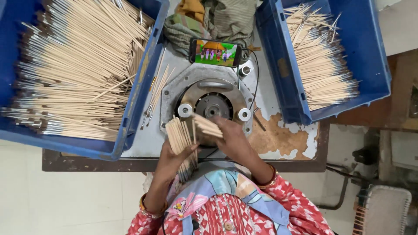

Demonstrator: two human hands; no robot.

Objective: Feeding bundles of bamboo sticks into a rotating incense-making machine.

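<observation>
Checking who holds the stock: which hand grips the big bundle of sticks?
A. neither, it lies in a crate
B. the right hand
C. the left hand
C: the left hand clasps the big bundle, while the right hand pinches only a few sticks.

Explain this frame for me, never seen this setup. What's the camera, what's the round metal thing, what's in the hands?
One picture, from a camera on the person's head, looking straight down at a worktable. No robot: two bare hands. The left hand has a grip on a thick bundle of thin wooden sticks. The right hand holds a smaller bunch over a round metal machine plate set into the table, with two small white rollers. What the machine does cannot be told. A blue crate on the left is full of sticks; another blue crate on the right holds fewer. A phone showing a cartoon lies behind the plate.
</observation>
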